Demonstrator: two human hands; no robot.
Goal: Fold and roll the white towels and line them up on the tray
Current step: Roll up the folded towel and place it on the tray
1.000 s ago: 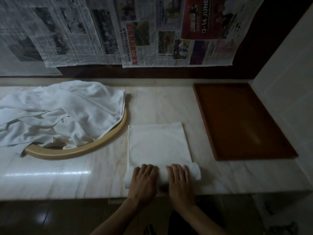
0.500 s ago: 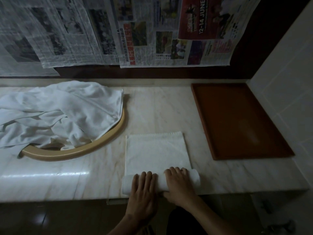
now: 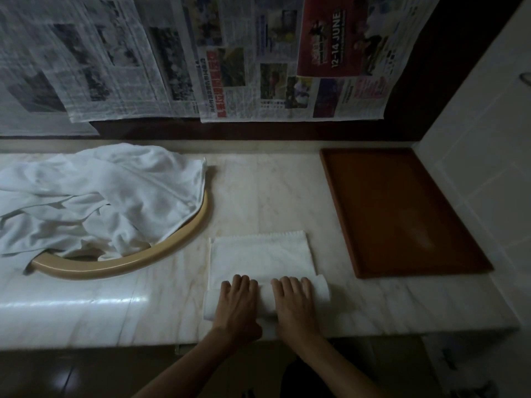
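Rolling farther, both hands (image 3: 265,305) have thickened the towel (image 3: 260,255) roll.

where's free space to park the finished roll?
The brown rectangular tray on the right holds nothing. Bare marble counter also lies between the tan curved rim and the tray. Crowded: the pile of white towels on the left, and the near edge, where the left hand and right hand press the half-rolled white towel.

A single wide-angle view looks from the person's head, forward and steeply down onto the marble counter (image 3: 258,196). It sits close above the near edge, facing the newspaper-covered wall (image 3: 230,67).
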